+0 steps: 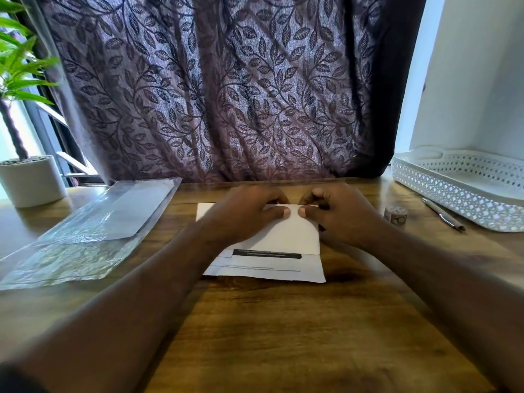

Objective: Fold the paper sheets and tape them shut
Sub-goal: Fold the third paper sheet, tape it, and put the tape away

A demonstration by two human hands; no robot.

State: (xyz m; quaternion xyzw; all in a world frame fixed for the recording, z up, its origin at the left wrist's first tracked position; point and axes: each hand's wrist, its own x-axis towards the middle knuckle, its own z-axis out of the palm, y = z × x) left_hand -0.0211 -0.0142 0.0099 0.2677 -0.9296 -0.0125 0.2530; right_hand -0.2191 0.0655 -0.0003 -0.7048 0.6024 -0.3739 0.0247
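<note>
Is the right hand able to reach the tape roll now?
Probably yes: the tape roll stands just beside the right hand, only bare table between; it must first release the paper.

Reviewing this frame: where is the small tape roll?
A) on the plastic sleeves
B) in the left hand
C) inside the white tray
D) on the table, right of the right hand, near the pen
D: the tape roll stands on the table just right of the right hand, which pinches the paper. The pen is beside it and the white tray lies farther right.
</note>
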